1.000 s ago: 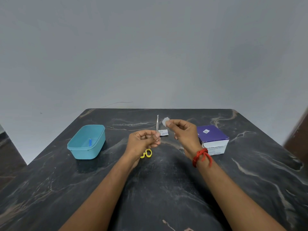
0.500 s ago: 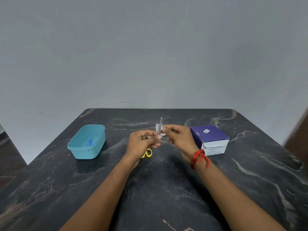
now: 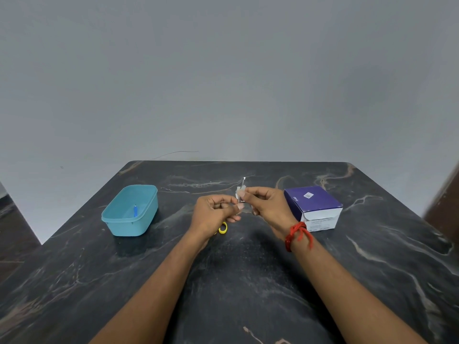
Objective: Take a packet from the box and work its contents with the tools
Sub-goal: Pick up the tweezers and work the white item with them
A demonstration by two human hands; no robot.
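Above the middle of the black marbled table (image 3: 248,269): in the left hand (image 3: 216,211), pinched upright, thin metal tweezers (image 3: 243,182); in the right hand (image 3: 267,207), pinched against them, a small white pad (image 3: 240,192). Left: open teal plastic tub (image 3: 116,223) holding one small blue item (image 3: 135,211). Right: purple-and-white cardboard box (image 3: 313,202), closed, contents hidden.
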